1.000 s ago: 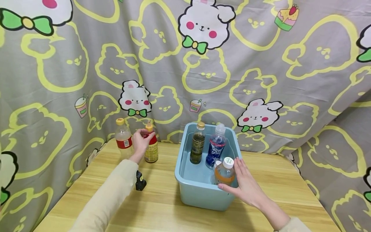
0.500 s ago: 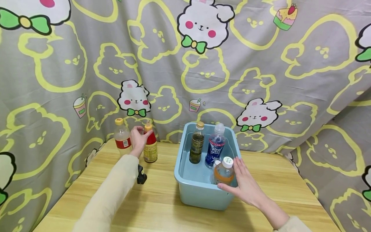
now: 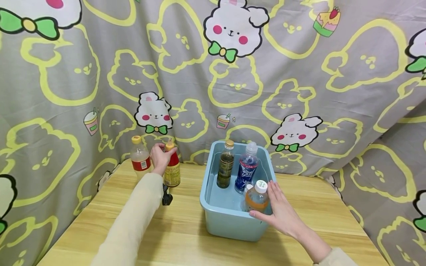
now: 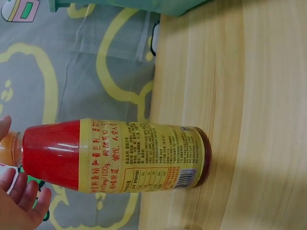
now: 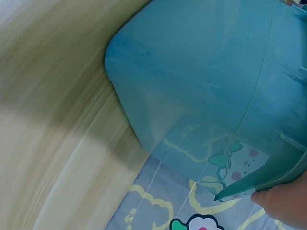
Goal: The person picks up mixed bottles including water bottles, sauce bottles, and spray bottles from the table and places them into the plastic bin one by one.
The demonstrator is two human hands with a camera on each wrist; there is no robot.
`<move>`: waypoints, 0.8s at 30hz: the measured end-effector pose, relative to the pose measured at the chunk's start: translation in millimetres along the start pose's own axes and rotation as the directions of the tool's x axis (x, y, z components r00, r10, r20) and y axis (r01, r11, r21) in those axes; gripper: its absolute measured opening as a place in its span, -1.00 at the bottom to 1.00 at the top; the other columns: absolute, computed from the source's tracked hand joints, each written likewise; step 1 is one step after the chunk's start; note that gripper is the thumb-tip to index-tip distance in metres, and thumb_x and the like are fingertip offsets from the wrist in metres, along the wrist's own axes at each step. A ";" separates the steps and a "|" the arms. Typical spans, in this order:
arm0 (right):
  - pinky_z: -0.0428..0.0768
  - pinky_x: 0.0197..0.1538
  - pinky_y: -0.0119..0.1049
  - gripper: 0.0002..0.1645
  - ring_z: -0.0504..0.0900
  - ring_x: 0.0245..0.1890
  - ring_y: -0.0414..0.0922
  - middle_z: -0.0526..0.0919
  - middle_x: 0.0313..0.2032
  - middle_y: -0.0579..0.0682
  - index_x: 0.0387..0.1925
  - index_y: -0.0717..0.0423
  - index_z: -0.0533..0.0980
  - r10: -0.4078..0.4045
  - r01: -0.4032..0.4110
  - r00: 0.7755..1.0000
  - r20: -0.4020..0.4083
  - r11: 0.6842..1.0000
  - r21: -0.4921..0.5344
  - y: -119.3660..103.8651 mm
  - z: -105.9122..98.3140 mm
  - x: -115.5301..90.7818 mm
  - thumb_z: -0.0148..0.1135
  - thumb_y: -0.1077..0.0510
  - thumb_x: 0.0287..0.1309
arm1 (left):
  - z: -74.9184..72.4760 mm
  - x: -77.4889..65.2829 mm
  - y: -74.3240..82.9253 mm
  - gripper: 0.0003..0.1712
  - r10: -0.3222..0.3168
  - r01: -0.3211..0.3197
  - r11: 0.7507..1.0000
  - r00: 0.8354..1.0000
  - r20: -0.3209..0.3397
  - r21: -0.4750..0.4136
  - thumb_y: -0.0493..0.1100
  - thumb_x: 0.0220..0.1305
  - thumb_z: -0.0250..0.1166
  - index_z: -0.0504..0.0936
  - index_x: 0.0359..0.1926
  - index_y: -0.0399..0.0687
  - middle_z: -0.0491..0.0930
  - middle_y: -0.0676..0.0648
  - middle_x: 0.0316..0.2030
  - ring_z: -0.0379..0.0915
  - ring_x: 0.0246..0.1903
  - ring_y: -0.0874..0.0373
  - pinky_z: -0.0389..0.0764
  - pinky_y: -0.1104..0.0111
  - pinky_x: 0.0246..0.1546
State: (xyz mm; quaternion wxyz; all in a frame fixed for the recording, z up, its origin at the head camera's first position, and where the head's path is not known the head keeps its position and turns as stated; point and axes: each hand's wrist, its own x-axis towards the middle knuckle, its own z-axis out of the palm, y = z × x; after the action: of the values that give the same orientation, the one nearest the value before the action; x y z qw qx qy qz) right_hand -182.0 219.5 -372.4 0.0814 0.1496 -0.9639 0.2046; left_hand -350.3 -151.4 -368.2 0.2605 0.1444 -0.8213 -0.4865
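My left hand (image 3: pixel 160 159) is at the neck of an upright squeeze bottle (image 3: pixel 172 175) with a yellow cap, red shoulder and yellow label. In the left wrist view, the thumb is by the orange-looking cap (image 4: pixel 7 148) and the loosely bent fingers (image 4: pixel 24 196) are spread below it, with a gap. My right hand (image 3: pixel 281 210) rests on the near right corner of a light blue bin (image 3: pixel 208 207), fingers straight along the rim. Inside stand a dark bottle with gold cap (image 3: pixel 225 170), a blue-labelled drink bottle (image 3: pixel 246 171) and a clear white-capped bottle with orange band (image 3: pixel 257 199).
A clear bottle (image 3: pixel 141 164) with a red label and yellow cap stands left of my left hand. A small black device (image 3: pixel 167 196) shows beside the left wrist. The wooden table (image 3: pixel 179 236) meets a grey patterned curtain (image 3: pixel 193 92) behind.
My left hand has shifted slightly left from in front of the squeeze bottle's red shoulder, and its wrist has turned. The right hand has stayed on the bin; the bottles stand where they were.
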 end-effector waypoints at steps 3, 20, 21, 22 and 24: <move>-0.02 0.19 0.16 0.24 -0.22 0.30 0.15 -0.12 0.30 0.31 0.28 0.41 -0.07 -0.001 0.001 1.000 0.003 1.000 0.005 -0.6 -0.5 -0.1 0.12 -0.41 -0.13 | 0.5 1.2 -0.5 -0.43 -0.004 0.004 1.000 1.000 -0.001 -0.012 -0.06 -0.12 0.42 0.43 -0.16 -0.34 0.43 -0.25 -0.22 0.33 -0.17 -0.09 0.34 0.14 -0.08; -0.02 0.20 0.16 0.25 -0.22 0.30 0.14 -0.12 0.30 0.30 0.28 0.40 -0.07 0.004 -0.004 1.000 0.001 1.000 0.001 0.1 0.5 -0.6 0.11 -0.42 -0.13 | 3.9 1.5 -3.8 -0.54 0.001 -0.001 0.999 1.000 0.005 -0.043 -0.16 -0.09 0.40 0.50 -0.20 -0.36 0.51 -0.27 -0.25 0.42 -0.22 -0.10 0.43 0.15 -0.16; -0.02 0.20 0.15 0.25 -0.22 0.30 0.14 -0.12 0.30 0.31 0.28 0.40 -0.07 0.003 -0.003 1.000 -0.001 1.000 -0.001 0.2 0.7 -0.6 0.11 -0.42 -0.13 | 3.5 1.3 -3.7 -0.55 0.003 -0.003 0.999 1.000 0.003 -0.046 -0.16 -0.09 0.40 0.50 -0.21 -0.36 0.52 -0.28 -0.26 0.43 -0.23 -0.10 0.44 0.15 -0.17; -0.02 0.20 0.15 0.25 -0.21 0.30 0.14 -0.12 0.30 0.30 0.28 0.40 -0.07 0.003 -0.003 1.000 -0.003 1.000 -0.003 0.4 1.0 -0.6 0.12 -0.42 -0.14 | 3.0 1.2 -3.6 -0.56 0.003 -0.003 0.999 1.000 0.003 -0.048 -0.17 -0.09 0.40 0.51 -0.21 -0.36 0.52 -0.28 -0.26 0.43 -0.24 -0.10 0.44 0.15 -0.18; -0.02 0.20 0.14 0.25 -0.21 0.30 0.14 -0.12 0.30 0.30 0.27 0.41 -0.07 0.003 -0.003 1.000 -0.004 1.000 -0.006 0.8 1.6 -0.5 0.12 -0.42 -0.14 | 1.8 1.0 -3.1 -0.56 0.001 -0.001 0.999 1.000 0.000 -0.049 -0.17 -0.09 0.41 0.52 -0.21 -0.36 0.53 -0.28 -0.27 0.44 -0.25 -0.10 0.45 0.16 -0.19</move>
State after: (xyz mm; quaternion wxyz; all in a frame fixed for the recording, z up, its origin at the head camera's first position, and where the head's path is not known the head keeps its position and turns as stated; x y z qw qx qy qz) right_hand -181.9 219.6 -374.2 0.0834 0.1474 -0.9646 0.2023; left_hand -352.2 -152.1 -371.4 0.2643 0.1378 -0.8092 -0.5064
